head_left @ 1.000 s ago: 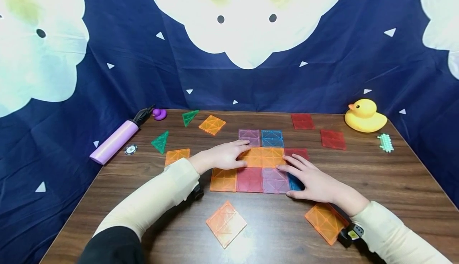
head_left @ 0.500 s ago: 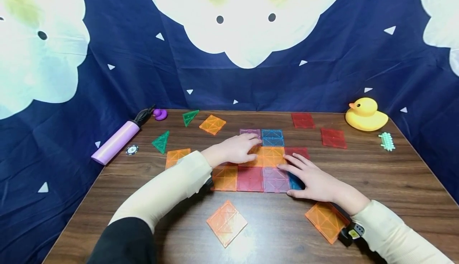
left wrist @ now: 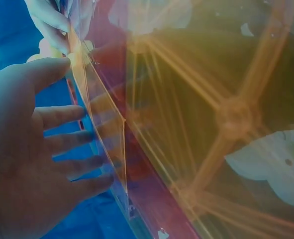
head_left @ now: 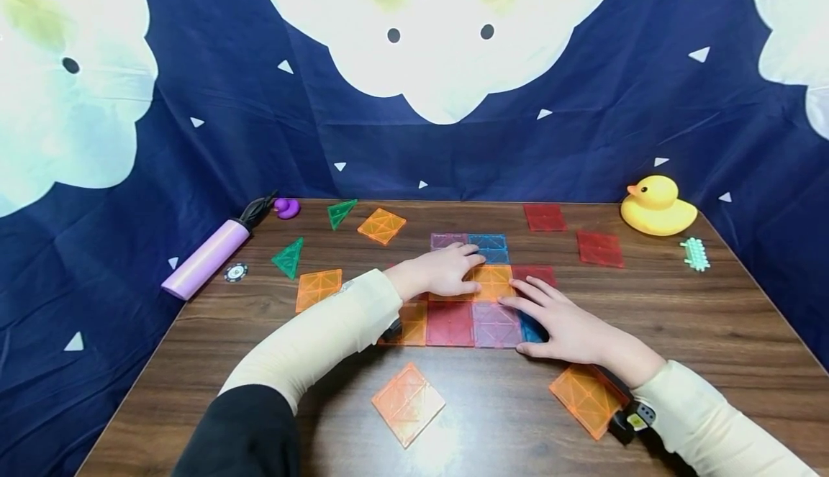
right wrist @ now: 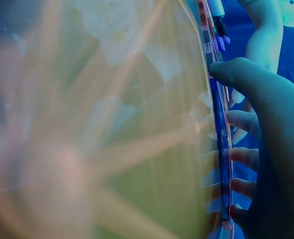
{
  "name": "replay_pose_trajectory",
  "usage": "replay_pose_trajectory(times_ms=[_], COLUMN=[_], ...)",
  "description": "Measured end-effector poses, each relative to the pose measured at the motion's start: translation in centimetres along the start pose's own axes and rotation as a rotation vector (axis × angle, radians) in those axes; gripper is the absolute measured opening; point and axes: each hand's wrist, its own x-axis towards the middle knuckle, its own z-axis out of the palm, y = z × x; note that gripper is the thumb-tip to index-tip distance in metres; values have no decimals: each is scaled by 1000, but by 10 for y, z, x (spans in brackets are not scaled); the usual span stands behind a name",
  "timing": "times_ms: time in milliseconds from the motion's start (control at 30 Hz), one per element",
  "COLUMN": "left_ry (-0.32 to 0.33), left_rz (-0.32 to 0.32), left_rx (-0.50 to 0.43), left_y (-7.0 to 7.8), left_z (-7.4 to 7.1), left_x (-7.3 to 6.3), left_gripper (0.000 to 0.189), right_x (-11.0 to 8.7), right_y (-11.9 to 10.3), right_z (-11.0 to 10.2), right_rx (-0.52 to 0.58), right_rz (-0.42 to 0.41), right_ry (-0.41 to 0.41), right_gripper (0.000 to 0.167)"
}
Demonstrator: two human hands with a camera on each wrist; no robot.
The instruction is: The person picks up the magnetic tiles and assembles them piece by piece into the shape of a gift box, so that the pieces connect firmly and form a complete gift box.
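Translucent square magnetic tiles lie joined in a block in the middle of the table. My left hand [head_left: 443,270] rests over its upper part, fingertips by the blue tile [head_left: 488,247] and thumb on the orange tile [head_left: 494,283]. Part of the purple tile [head_left: 448,241] is hidden behind it. At the block's right side my right hand [head_left: 563,327] lies with spread fingers, touching the orange tile, the lower purple tile [head_left: 497,324] and a mostly covered blue tile. In the left wrist view the left hand [left wrist: 47,144] has its fingers extended against the tiles.
Loose orange tiles lie at the front [head_left: 408,405], under the right wrist [head_left: 588,399] and at the left. Green triangle tiles [head_left: 288,257], a pink pump [head_left: 207,260] and a poker chip [head_left: 236,272] are left. Red tiles [head_left: 600,248] and a yellow duck [head_left: 657,207] stand back right.
My left hand has slid right across the block, from the purple tile's left edge to the blue tile. The right hand and the tiles look unmoved.
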Motion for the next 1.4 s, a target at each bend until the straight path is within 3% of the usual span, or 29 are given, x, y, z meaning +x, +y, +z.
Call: replay_pose_trajectory(times_ms=[167,300,533,633,733,933,1033,1200,1300,1400], left_ry=[25,116,287,311,314,320,302,268,240,260], left_rz=[15,61,174,209,200,216,260,390,430,448], left_rx=[-18,-26,-26,-59,-113,-185,-207,-191,-167,-88], left_y=[-3,-5,0,3,4,11,18,27,29,30], left_z=[-1,-4,-3,5,15,43,56,70,76,81], left_x=[-11,-33,-98,-128,-156,-197,-210,-223,-227,-226], left_gripper=[63,60,57,53,48,41,40,44,44,42], right_x=[0,0,0,0,0,4,7,11,12,12], right_y=[-1,-2,-3,-3,-3,2,5,8,8,8], right_z=[1,0,-2,-3,-3,-3,-3,-6,-7,-7], right_rx=[4,14,14,14,14,-20,-30,-24,-18,-13], right_rz=[7,9,0,6,21,19,13,-5,-16,-12], right_ry=[-7,-8,1,-7,-27,-53,-57,-58,-59,-67], right_gripper=[72,71,71,72,73,73,73,71,71,71])
